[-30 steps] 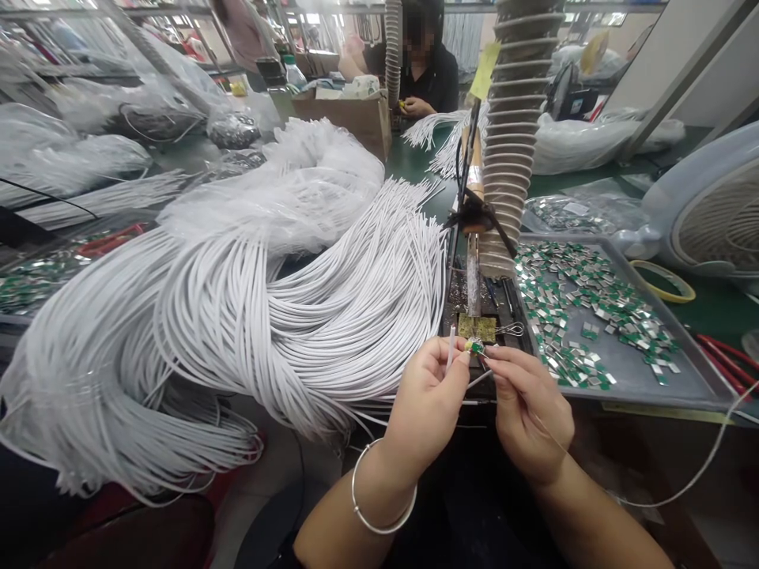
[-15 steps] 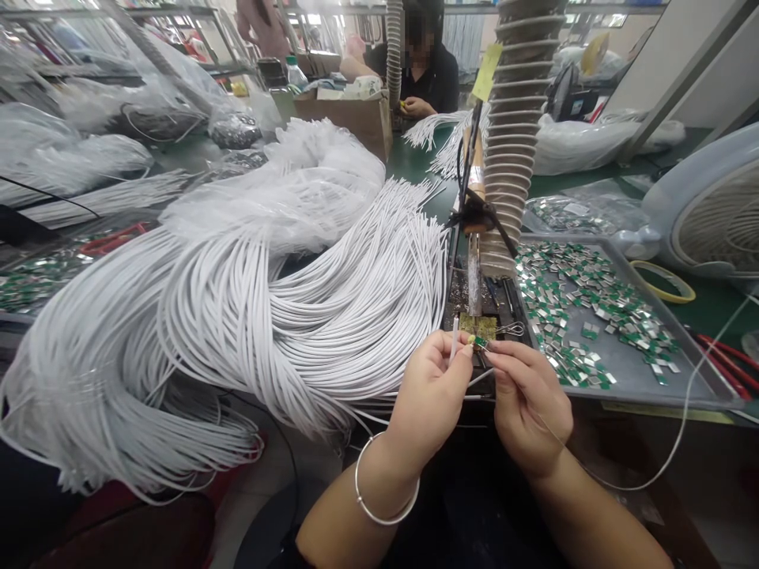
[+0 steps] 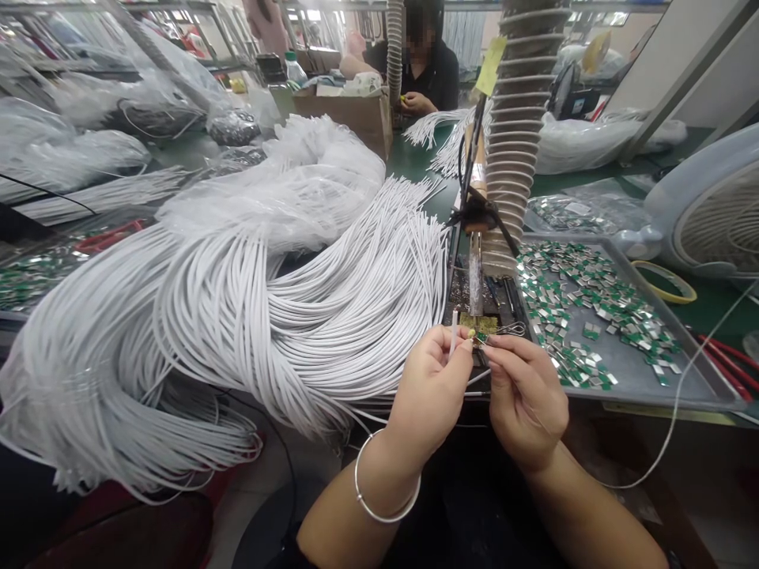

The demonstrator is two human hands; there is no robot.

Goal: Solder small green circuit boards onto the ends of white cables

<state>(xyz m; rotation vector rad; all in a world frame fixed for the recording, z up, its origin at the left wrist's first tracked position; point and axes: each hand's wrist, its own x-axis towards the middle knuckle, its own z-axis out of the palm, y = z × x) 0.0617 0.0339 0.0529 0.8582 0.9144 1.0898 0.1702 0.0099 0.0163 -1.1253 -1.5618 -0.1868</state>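
Note:
My left hand (image 3: 430,387) is closed in a pinch on a white cable end (image 3: 454,325) that sticks up between its fingers. My right hand (image 3: 525,395) is closed on a thin solder wire (image 3: 676,395) that loops off to the right. Both fingertips meet at a small green circuit board (image 3: 479,338) just below the tip of the fixed soldering iron (image 3: 475,276). A yellow-brown sponge pad (image 3: 477,324) lies under the iron. A silver bangle circles my left wrist.
A big heap of white cables (image 3: 237,300) fills the left. A grey tray (image 3: 628,371) of several small green boards stands right. A ribbed fume hose (image 3: 515,118), a fan (image 3: 711,213), tape roll (image 3: 664,280) and red pliers (image 3: 726,359) stand around. Another person (image 3: 430,71) works opposite.
Both hands have moved a little up and toward the iron tip with the cable end and board. The solder wire's loop at the right has risen and swung.

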